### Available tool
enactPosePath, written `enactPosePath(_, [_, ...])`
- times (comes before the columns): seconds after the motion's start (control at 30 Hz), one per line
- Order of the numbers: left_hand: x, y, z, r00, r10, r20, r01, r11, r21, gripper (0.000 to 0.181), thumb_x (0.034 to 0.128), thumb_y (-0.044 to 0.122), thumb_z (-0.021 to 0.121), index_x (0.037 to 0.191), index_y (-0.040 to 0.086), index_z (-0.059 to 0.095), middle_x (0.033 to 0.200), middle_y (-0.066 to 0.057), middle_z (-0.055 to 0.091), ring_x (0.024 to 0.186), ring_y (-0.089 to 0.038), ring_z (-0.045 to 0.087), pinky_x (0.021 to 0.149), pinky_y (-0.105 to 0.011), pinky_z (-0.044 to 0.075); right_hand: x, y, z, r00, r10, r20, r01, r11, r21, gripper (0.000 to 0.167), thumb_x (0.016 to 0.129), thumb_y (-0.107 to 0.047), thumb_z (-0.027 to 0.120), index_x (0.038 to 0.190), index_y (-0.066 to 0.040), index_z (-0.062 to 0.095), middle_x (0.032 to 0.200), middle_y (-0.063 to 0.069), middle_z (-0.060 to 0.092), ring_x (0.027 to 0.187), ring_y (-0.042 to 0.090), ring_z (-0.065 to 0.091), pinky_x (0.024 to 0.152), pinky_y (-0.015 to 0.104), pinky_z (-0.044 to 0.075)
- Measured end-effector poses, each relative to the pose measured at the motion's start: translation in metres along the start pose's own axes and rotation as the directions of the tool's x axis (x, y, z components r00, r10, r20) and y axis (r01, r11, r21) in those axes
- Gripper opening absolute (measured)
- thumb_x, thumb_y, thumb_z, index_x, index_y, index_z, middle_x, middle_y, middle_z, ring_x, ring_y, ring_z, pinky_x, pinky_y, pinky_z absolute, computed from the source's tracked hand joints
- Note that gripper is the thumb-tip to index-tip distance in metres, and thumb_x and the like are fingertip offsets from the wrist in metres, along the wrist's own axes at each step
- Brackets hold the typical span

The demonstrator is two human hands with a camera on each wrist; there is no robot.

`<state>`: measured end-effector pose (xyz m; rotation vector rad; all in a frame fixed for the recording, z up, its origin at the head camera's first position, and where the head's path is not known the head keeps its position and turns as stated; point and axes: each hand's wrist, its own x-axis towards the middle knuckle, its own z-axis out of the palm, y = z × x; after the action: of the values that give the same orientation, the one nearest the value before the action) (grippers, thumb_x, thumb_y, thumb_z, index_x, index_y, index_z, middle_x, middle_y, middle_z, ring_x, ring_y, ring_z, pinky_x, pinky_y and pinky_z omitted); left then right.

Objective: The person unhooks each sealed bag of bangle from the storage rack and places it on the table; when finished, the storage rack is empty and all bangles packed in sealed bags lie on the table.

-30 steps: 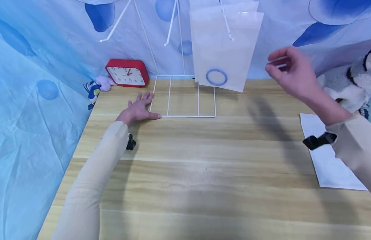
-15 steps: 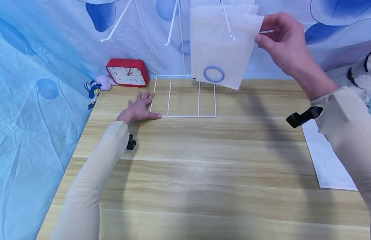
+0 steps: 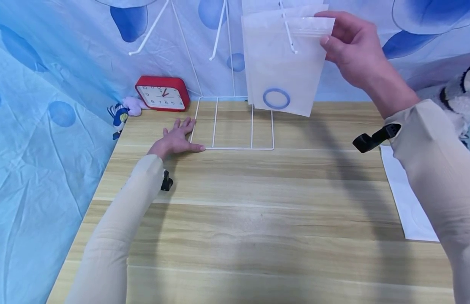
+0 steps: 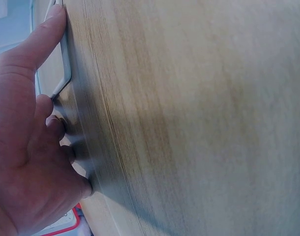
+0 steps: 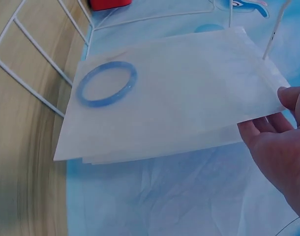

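A frosted pouch with a blue ring at its bottom hangs on a white hook of a wire rack, in front of other pouches. My right hand pinches the pouch's upper right edge between thumb and fingers; the right wrist view shows the same grip on the pouch. With fingers spread, my left hand rests on the table against the rack base's left front corner. In the left wrist view the thumb of my left hand lies along the wire.
A red clock stands left of the rack, beside small plush toys. On the right lie a white sheet and a grey-and-white plush. Two more hooks project to the left. A blue patterned cloth hangs behind and left.
My right hand has moved left from beside the rack and taken hold of the front pouch's edge. The pouch has shifted and swung slightly. My left hand has stayed in place.
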<state>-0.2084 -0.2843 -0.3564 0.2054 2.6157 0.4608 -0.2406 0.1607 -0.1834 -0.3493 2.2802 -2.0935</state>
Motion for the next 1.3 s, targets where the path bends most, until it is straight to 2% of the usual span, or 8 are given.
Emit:
enactPosePath(0.13, [-0.001, 0.000, 0.001, 1.000, -0.001, -0.004, 0.001, 1.000, 0.002, 0.112, 0.0848, 0.058, 0.071, 0.162, 0.017, 0.001, 0.167, -0.009, -0.008, 0.149, -0.038, -0.016, 0.109, -0.070, -0.011, 0.004, 0.000, 0.003, 0.999, 0.016, 0.041, -0.022, 0.986, 0.164, 0.042, 0.098, -0.006, 0.060, 0.139, -0.016, 0.061, 0.139, 0.010, 0.051, 0.127, 0.024, 0.048, 0.100, 0.027, 0.046])
enactPosePath(0.23, [-0.001, -0.001, 0.001, 1.000, -0.002, -0.006, 0.002, 1.000, 0.004, 0.112, 0.0848, 0.058, 0.071, 0.162, 0.017, 0.001, 0.167, -0.009, -0.008, 0.149, -0.038, -0.016, 0.110, -0.069, -0.011, 0.007, -0.001, 0.006, 0.997, 0.007, 0.070, -0.022, 0.974, 0.224, 0.041, 0.098, -0.003, 0.059, 0.138, -0.013, 0.062, 0.134, 0.009, 0.051, 0.125, 0.024, 0.049, 0.096, 0.027, 0.049])
enactPosePath(0.47, [0.001, -0.002, 0.001, 1.000, -0.007, -0.007, 0.007, 1.000, -0.003, 0.112, 0.0845, 0.059, 0.071, 0.162, 0.017, 0.002, 0.167, -0.009, -0.008, 0.149, -0.038, -0.017, 0.110, -0.069, -0.011, 0.012, -0.002, 0.014, 0.994, 0.001, 0.109, -0.021, 0.984, 0.176, 0.040, 0.100, -0.003, 0.057, 0.138, -0.015, 0.062, 0.140, 0.007, 0.047, 0.127, 0.024, 0.047, 0.099, 0.029, 0.048])
enactPosePath(0.63, [0.003, -0.003, 0.002, 1.000, -0.005, -0.011, 0.005, 1.000, 0.003, 0.112, 0.0842, 0.060, 0.071, 0.162, 0.017, 0.002, 0.167, -0.009, -0.008, 0.149, -0.037, -0.017, 0.110, -0.069, -0.011, 0.014, -0.002, 0.018, 0.993, 0.022, 0.119, -0.049, 0.972, 0.230, 0.038, 0.100, -0.004, 0.058, 0.136, -0.014, 0.063, 0.140, 0.008, 0.048, 0.126, 0.026, 0.048, 0.099, 0.033, 0.048])
enactPosePath(0.8, [0.003, -0.001, 0.003, 1.000, 0.004, -0.014, -0.004, 1.000, 0.010, 0.113, 0.0839, 0.061, 0.070, 0.162, 0.016, 0.002, 0.167, -0.009, -0.007, 0.149, -0.038, -0.016, 0.110, -0.069, -0.011, 0.016, -0.002, 0.019, 0.991, 0.056, 0.121, -0.086, 0.962, 0.259, 0.036, 0.101, -0.005, 0.057, 0.135, -0.014, 0.065, 0.140, 0.007, 0.049, 0.125, 0.027, 0.050, 0.096, 0.032, 0.051])
enactPosePath(1.3, [0.005, -0.001, 0.001, 1.000, 0.003, -0.019, -0.002, 1.000, 0.012, 0.112, 0.0841, 0.061, 0.070, 0.162, 0.016, 0.003, 0.167, -0.009, -0.006, 0.149, -0.037, -0.015, 0.110, -0.069, -0.010, 0.013, -0.004, 0.018, 0.990, 0.034, 0.134, -0.070, 0.959, 0.273, 0.035, 0.101, -0.007, 0.057, 0.134, -0.012, 0.065, 0.139, 0.010, 0.050, 0.123, 0.028, 0.051, 0.087, 0.029, 0.055])
